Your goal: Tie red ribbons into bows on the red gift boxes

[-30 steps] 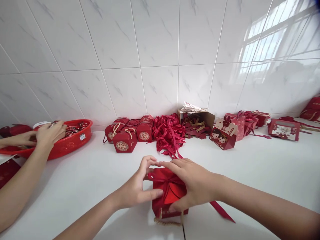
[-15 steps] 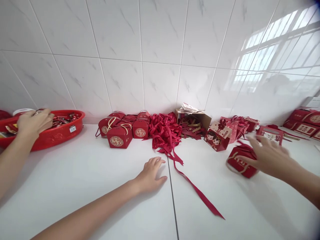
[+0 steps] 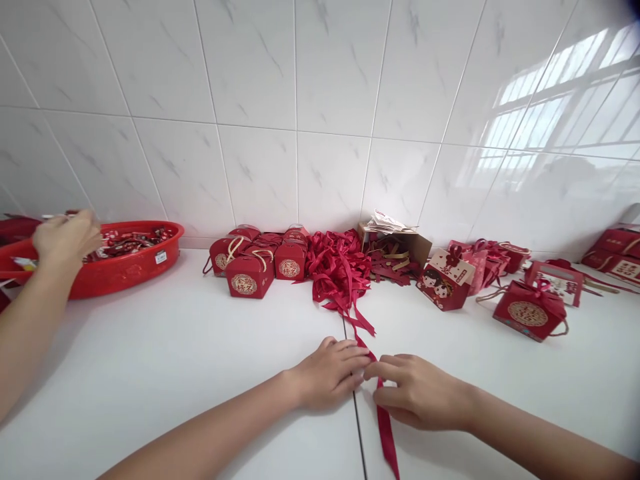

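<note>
A long dark-red ribbon [image 3: 386,427] trails toward me from a tangled heap of red ribbons [image 3: 336,267]. My left hand [image 3: 327,373] lies low on the table, fingers stretched out, their tips at the ribbon's edge. From the other side, my right hand [image 3: 420,390] reaches over the same ribbon; its fingers are bent, with index finger and thumb apart. Both hands nearly meet at the fingertips. Whether either one presses on the ribbon is hard to see. To the right stands a red gift box [image 3: 530,312] with a rope handle and a bow, away from my hands.
Another person's hand [image 3: 67,240] is over a red basin [image 3: 125,273] of wrapped sweets at left. Small red boxes [image 3: 250,277] stand left of the ribbon heap. Behind are an open carton [image 3: 420,248], a patterned box [image 3: 445,280] and more red boxes [image 3: 617,253]. A tiled wall backs the table.
My right hand has left the red gift box, now turned and further back, and come to the ribbon. My left hand has moved right to the ribbon, whose loose end has shifted.
</note>
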The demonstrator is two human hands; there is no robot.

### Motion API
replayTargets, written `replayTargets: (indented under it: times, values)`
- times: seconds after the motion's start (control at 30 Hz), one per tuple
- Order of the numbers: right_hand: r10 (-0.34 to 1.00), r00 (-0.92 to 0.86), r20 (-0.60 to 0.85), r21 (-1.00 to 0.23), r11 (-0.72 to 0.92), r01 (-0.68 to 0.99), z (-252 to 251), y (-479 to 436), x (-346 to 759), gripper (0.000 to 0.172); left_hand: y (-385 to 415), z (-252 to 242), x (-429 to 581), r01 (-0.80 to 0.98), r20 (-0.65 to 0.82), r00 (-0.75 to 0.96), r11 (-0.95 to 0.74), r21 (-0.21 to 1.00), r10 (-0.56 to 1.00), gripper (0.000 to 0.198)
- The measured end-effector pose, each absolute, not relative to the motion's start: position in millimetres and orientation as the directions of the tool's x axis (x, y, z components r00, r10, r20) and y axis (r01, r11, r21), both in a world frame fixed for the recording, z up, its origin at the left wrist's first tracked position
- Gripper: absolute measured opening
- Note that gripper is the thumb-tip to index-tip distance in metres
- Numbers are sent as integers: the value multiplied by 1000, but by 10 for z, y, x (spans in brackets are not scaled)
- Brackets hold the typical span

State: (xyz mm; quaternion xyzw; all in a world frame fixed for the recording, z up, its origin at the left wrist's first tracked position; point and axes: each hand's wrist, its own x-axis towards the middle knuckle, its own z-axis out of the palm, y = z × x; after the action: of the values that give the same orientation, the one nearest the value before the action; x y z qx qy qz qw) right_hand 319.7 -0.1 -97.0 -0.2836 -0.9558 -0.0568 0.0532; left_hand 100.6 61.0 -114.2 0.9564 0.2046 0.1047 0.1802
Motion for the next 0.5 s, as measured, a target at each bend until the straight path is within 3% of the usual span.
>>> replayTargets:
  times: [0.07, 0.27, 0.5]
  values:
    - [551, -829, 99, 3, 833, 554, -945, -26, 3159, 21, 614, -1164, 1007, 343, 157, 887, -848, 405, 433, 39]
    - [598, -801, 2, -146, 793, 592, -968, 4, 3248, 53, 626, -1213, 965, 391, 176, 829, -775, 497, 531, 47]
    - [654, -735, 182, -193, 756, 625, -1138, -18, 3223, 27, 646, -1270, 963, 389, 224, 796, -759, 522, 562, 38]
